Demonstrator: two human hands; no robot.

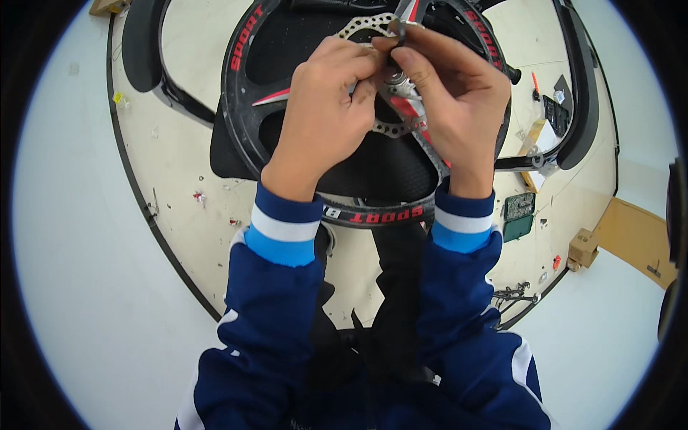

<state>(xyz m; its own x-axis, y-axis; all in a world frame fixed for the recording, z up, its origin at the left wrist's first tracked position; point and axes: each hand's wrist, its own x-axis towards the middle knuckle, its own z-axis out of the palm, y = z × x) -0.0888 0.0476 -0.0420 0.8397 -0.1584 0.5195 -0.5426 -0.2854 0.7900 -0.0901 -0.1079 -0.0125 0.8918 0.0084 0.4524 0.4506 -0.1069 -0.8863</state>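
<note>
A black bicycle wheel (240,107) with red accents and broad spokes lies flat in front of me on the black seat of a chair (394,172). At its centre are a silver hub (400,84) and a perforated metal brake disc (393,130), partly covered by my hands. Just over the hub, my right hand (459,100) pinches a small dark part (400,34) between thumb and fingers. My left hand (326,107) is closed right beside it, its fingertips curled together near the same part. Whatever lies inside the left fingers is hidden.
Curved black armrests (143,50) flank the wheel on both sides. On the floor to the right lie an open green tool case (519,215), a black tool case (555,115), and a cardboard box (584,247). Small scraps dot the floor at left.
</note>
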